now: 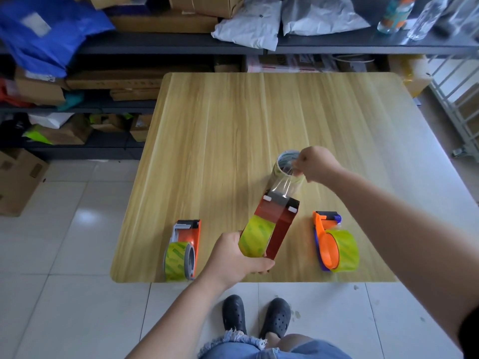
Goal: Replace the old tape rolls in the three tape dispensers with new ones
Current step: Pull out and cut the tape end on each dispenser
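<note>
My left hand (pixel 234 257) grips a dark red tape dispenser (pixel 278 225) with a yellow-green tape roll (pixel 255 238) in it, lifted above the wooden table (pixel 233 120). My right hand (pixel 315 163) pinches the clear tape end (pixel 281 186) pulled out past the dispenser's front. Behind the tape end a stack of tape rolls (pixel 286 165) stands on the table. An orange-and-grey dispenser (pixel 184 248) with a yellow-green roll lies at the left. At the right lies an orange-and-purple dispenser (pixel 328 239) that also carries a yellow-green roll.
Dark shelves (pixel 166 45) with cardboard boxes, a blue bag (pixel 44 29) and white mailer bags run behind the table. A cardboard box (pixel 18 180) sits on the tiled floor at the left. A metal rack (pixel 456 97) stands at the right. My shoes are under the near table edge.
</note>
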`<state>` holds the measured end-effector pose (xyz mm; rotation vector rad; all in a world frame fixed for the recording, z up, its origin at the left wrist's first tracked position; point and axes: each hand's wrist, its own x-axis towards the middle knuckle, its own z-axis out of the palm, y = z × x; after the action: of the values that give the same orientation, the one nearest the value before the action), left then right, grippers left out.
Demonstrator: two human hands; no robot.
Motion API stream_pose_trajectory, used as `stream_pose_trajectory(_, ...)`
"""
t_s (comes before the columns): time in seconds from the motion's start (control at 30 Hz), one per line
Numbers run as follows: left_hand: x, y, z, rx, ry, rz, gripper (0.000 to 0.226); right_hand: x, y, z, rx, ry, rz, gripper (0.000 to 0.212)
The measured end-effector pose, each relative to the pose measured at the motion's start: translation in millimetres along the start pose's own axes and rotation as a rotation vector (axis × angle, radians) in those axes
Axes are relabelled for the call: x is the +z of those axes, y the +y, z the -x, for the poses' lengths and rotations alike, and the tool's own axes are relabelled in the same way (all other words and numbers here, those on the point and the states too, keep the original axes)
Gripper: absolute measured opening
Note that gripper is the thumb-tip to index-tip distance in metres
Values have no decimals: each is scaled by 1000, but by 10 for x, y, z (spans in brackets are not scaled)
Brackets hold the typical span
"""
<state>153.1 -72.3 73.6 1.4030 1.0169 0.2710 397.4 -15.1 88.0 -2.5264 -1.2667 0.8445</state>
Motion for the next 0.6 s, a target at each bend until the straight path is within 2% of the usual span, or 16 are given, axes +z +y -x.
stream_pose_trajectory(0.1,-63,57,98,43,27,33,22,-153,51,-34,59,0,-126,30)
stream_pose_trajectory(0.37,-228,85,337,108,-18,102,20,-363,225,-156,140,64,-239,36)
stream_pose_trajectory(0.53,-368,112,449,129,-4,159,22,-276,240,-189,164,5,-339,34)
stream_pose_trajectory(0.6,-473,120,497,162,-8,166,23,-250,282,-245,214,54,-363,35)
